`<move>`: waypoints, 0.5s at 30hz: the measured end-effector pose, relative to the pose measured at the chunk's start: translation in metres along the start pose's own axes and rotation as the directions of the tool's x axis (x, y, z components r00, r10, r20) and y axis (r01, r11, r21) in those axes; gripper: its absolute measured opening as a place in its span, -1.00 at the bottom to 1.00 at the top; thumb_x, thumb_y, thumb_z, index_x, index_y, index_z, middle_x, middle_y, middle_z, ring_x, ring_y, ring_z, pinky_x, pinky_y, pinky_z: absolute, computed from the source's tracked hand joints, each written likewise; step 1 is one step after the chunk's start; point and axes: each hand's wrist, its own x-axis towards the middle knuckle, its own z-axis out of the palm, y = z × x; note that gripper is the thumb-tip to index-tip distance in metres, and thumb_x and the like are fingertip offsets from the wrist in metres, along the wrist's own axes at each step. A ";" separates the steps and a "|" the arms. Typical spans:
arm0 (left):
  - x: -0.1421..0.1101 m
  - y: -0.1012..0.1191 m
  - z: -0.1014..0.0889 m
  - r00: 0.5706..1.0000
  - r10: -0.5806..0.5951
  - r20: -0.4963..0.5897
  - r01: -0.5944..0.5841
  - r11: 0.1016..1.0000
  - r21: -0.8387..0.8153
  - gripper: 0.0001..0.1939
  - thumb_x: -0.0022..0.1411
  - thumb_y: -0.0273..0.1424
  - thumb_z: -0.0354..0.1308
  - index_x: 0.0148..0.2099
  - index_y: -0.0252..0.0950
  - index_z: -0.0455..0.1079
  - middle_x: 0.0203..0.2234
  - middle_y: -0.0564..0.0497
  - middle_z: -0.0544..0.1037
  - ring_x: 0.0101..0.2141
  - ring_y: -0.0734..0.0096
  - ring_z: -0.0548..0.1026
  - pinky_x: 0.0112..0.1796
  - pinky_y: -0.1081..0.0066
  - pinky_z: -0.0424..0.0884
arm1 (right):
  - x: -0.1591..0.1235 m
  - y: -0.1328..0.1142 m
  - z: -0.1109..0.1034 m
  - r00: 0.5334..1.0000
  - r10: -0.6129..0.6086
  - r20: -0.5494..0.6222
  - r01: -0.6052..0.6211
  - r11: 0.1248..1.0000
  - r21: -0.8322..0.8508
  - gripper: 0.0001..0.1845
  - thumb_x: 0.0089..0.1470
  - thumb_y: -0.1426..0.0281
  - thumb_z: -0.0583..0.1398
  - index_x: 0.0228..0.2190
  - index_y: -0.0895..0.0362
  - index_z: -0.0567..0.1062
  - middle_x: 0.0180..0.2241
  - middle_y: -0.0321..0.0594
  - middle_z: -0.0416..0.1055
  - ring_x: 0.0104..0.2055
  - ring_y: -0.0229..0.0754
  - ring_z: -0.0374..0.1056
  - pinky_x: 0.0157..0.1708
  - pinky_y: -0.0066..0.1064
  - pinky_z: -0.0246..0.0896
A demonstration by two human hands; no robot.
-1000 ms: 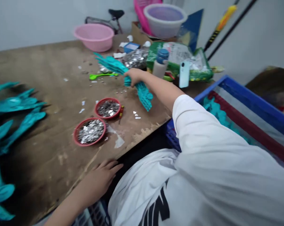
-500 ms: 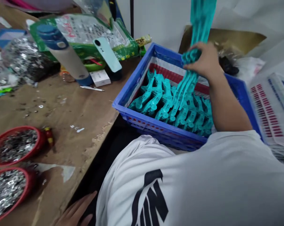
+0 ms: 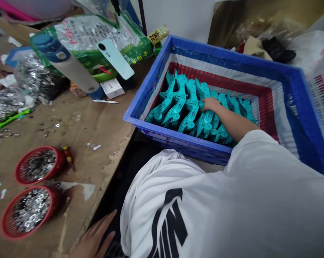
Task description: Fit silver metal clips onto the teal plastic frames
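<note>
Teal pieces (image 3: 206,119) lowered | right hand (image 3: 211,104) holding them | left hand (image 3: 97,233) spread | bottle (image 3: 73,71) near crate (image 3: 178,137)

There are two hands (image 3: 211,104); two red baskets (image 3: 60,160); one lined blue crate (image 3: 183,137); one phone (image 3: 116,60); one bottle (image 3: 75,70).

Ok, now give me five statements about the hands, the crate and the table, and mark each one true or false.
1. The right hand is at the teal parts in the blue crate. True.
2. The left hand holds the pen. False: the pen lies on the table.
3. Two red baskets hold small metal pieces. True.
4. The phone is inside the crate. False: it is outside, beside the bottle.
5. The crate has a striped lining. True.
</note>
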 end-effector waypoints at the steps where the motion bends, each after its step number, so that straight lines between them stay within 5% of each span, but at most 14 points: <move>1: 0.001 0.002 -0.002 1.000 0.005 0.015 -0.005 1.000 -0.006 -0.30 0.81 0.00 0.01 0.65 -0.10 0.73 0.50 -0.09 0.79 0.45 -0.16 0.81 0.42 -0.14 0.84 | 0.000 -0.003 0.001 1.000 0.004 0.009 -0.004 1.000 0.002 0.08 0.36 0.24 0.66 0.75 0.00 0.53 0.67 0.46 0.44 0.62 0.53 0.52 0.44 0.23 0.65; 9: 0.003 0.018 -0.005 0.999 0.048 -0.016 -0.048 0.999 0.001 -0.37 0.79 -0.04 0.08 0.62 -0.06 0.74 0.46 -0.10 0.82 0.40 -0.13 0.86 0.40 -0.08 0.86 | -0.006 -0.011 -0.004 0.999 0.030 0.034 -0.029 0.999 -0.027 0.01 0.49 0.20 0.62 0.74 0.14 0.47 0.67 0.49 0.35 0.60 0.43 0.49 0.42 0.20 0.60; 15: -0.002 0.016 -0.003 1.000 0.030 0.007 -0.030 0.999 0.022 -0.33 0.81 -0.01 0.07 0.67 -0.07 0.70 0.49 -0.15 0.80 0.44 -0.19 0.83 0.38 -0.18 0.87 | -0.014 -0.007 -0.009 1.000 0.003 0.016 -0.002 0.998 -0.070 -0.30 0.66 0.10 0.52 0.59 0.06 0.59 0.59 0.10 0.53 0.48 0.22 0.62 0.45 0.25 0.71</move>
